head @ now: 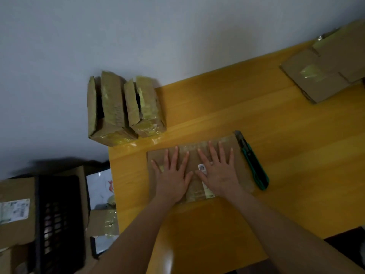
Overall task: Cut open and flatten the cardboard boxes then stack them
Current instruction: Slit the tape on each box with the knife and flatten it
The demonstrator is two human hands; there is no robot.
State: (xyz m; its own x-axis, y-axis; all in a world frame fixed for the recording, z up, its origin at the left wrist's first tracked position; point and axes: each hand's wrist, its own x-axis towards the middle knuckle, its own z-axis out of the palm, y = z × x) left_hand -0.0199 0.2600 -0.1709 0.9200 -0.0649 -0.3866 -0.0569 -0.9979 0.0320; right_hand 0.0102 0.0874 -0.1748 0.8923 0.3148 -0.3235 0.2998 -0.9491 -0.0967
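Both hands [194, 176], fingers [211, 153] splayed, flat on flattened box [240, 155].

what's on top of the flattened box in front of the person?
Left hand and right hand press flat on the flattened box. A white label peeks out by the right thumb; anything under the palms is hidden.

Flattened box [242, 165] lies at centre; tall taped box [110, 111] and smaller taped box [145, 109] stand at eleven o'clock; flattened stack [325, 72] at two.
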